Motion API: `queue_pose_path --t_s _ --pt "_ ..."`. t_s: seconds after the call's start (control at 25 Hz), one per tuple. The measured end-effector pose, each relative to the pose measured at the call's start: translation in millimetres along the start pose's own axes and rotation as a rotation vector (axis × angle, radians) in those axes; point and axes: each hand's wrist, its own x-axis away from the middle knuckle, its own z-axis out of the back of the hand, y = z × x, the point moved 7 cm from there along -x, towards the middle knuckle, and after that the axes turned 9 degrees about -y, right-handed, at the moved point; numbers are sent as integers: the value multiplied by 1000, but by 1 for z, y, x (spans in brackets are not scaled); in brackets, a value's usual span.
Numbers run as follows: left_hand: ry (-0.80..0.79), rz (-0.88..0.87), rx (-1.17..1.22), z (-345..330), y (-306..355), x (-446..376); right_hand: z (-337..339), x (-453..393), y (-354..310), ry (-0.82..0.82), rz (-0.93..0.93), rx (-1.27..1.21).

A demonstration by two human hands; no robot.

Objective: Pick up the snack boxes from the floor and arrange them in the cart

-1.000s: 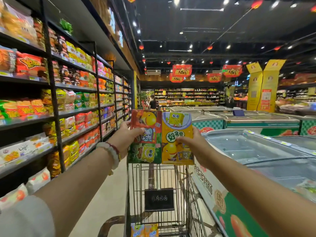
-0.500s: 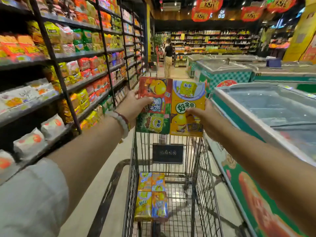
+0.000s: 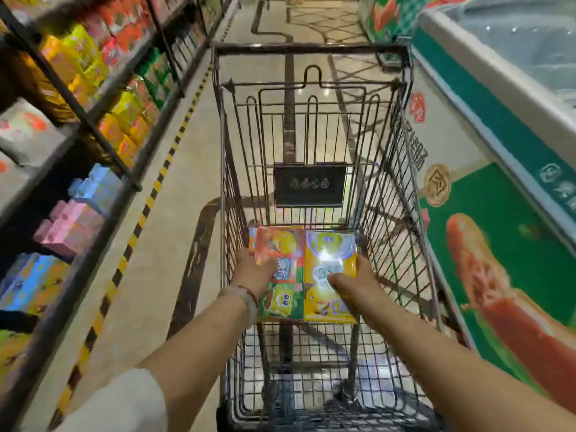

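A moment ago I held these two boxes up at chest height over the cart; now I have lowered them deep into the basket and my view has tipped down with them. Nearest me, my left hand [image 3: 254, 269] grips the red-and-green snack box [image 3: 282, 272] by its left edge, thumb over the face and fingers under. My right hand [image 3: 358, 283] holds the yellow snack box [image 3: 330, 275] by its right edge, thumb laid flat on the glossy front. The two boxes sit side by side, long edges touching, low inside the cart [image 3: 311, 49] near its floor; whether they already rest on the boxes beneath I cannot tell, since they cover that spot. They feel to me like light, stiff card with a slick printed skin that throws glare, so I judge an edge pinch best, as a squeezed face could dent. Beyond them hangs the black sign plate [image 3: 310, 185] on the far wire wall. To the left runs the snack shelving [image 3: 93, 120]; to the right stands the freezer chest [image 3: 498, 120].
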Motion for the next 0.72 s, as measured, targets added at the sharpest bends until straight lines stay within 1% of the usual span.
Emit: queue_pose_path --t_s 0.12,0.24,0.28,0.36,0.4,0.52,0.6,0.64,0.72 --pt "21 122 18 -27 -60 -26 -4 -27 62 -24 -114 -6" --pt "60 248 3 -50 -121 -46 -8 -49 126 -67 -295 -50" --pt "72 286 -6 -54 -136 -50 -13 -52 145 -70 -363 -24" --pt "72 344 -42 -61 -167 -61 -20 -63 184 -94 -437 58" --pt "72 384 -65 -61 -178 -61 -23 -64 193 -106 -461 83" --pt "120 437 -37 -60 -212 -62 -36 -69 215 -158 -461 77" --pt "175 467 23 -65 -260 -75 -37 -76 227 -183 -444 127" --pt "194 482 9 -67 -271 -75 -39 -79 231 -213 -413 127" --pt "229 503 24 -64 -254 -65 -40 -82 246 -234 -381 90"
